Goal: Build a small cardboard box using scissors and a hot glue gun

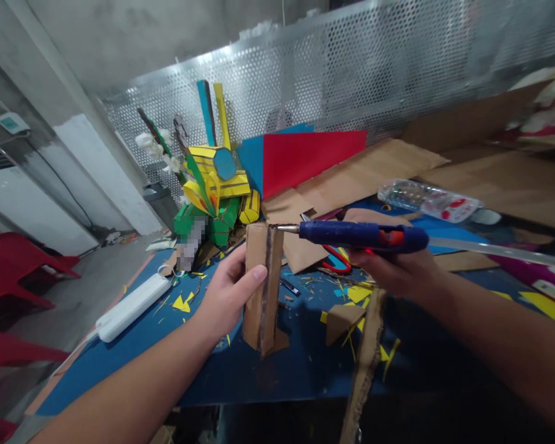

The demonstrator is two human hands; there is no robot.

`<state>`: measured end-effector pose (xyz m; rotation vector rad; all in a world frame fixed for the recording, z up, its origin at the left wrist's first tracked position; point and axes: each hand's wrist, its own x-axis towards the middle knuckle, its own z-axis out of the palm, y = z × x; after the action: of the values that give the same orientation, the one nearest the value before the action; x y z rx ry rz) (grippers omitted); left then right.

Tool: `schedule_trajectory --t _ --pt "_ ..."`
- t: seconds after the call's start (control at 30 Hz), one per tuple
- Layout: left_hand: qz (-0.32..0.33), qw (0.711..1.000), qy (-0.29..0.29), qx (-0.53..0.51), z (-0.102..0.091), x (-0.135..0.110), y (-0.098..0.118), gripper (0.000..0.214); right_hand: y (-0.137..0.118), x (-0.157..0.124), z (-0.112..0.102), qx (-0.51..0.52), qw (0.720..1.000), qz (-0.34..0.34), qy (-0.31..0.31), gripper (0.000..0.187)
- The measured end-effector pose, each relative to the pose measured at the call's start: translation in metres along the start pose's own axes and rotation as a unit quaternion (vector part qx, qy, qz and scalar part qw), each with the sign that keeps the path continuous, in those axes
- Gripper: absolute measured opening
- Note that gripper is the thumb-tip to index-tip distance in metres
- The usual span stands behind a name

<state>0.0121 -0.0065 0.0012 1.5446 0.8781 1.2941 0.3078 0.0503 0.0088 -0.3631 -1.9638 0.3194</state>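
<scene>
My left hand (235, 285) is wrapped round an upright folded cardboard piece (255, 308), its thumb across the front face. A dark seam runs down that piece from top to bottom. In my right hand (398, 268) is a blue hot glue gun (346, 234), its metal nozzle pointing left at the top of the seam. The nozzle tip looks to be touching the cardboard there or very close to it. A clear glue stick (485, 250) sticks out of the gun's back end. Red-handled scissors (337, 260) lie partly hidden behind the gun.
Yellow scraps (182, 303) and cardboard offcuts litter the blue table (203, 382). A white power strip (132, 308) lies at left. Behind stand yellow and green cardboard shapes (217, 179), a red sheet (309, 160) and a plastic bottle (430, 198). A cardboard strip (365, 364) overhangs the front edge.
</scene>
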Motion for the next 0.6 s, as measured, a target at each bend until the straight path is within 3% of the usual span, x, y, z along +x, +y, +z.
schedule_trajectory --t 0.6 --pt "-0.020 0.998 -0.046 -0.046 0.0040 -0.0005 -0.0030 0.051 0.0011 0.0027 -0.0006 -0.037 0.999 -0.030 -0.015 0.028"
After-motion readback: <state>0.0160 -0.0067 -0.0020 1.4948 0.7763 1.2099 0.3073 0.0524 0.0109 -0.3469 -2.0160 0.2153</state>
